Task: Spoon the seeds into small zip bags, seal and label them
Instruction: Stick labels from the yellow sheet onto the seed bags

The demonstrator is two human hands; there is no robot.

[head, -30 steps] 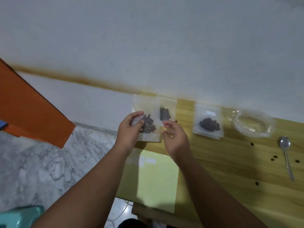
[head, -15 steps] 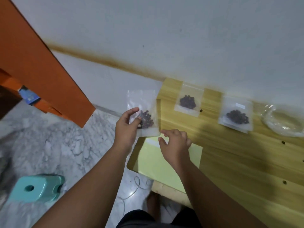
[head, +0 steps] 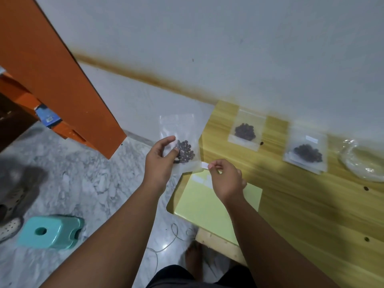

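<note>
My left hand [head: 160,161] pinches a small clear zip bag [head: 182,134] with dark seeds [head: 185,151] in its lower part, held upright past the table's left end. My right hand [head: 225,176] pinches a small white label sticker [head: 204,164] between thumb and forefinger, just right of the bag's lower corner. Under that hand lies a pale yellow-green label sheet [head: 207,206] with a few white stickers. Two more seed bags lie on the wooden table [head: 311,204]: one [head: 246,129] near the wall, another [head: 306,150] with a white label to its right.
A crumpled clear plastic bag [head: 362,163] lies at the far right, and loose seeds [head: 366,188] dot the table. An orange board [head: 54,65] leans at the left. A teal plastic stool [head: 49,232] and a thin cord [head: 166,244] are on the marble floor.
My view has swung left and down. One seed bag now lies on the table near the wall. My right hand dropped to the label sheet and came up pinching a white sticker.
</note>
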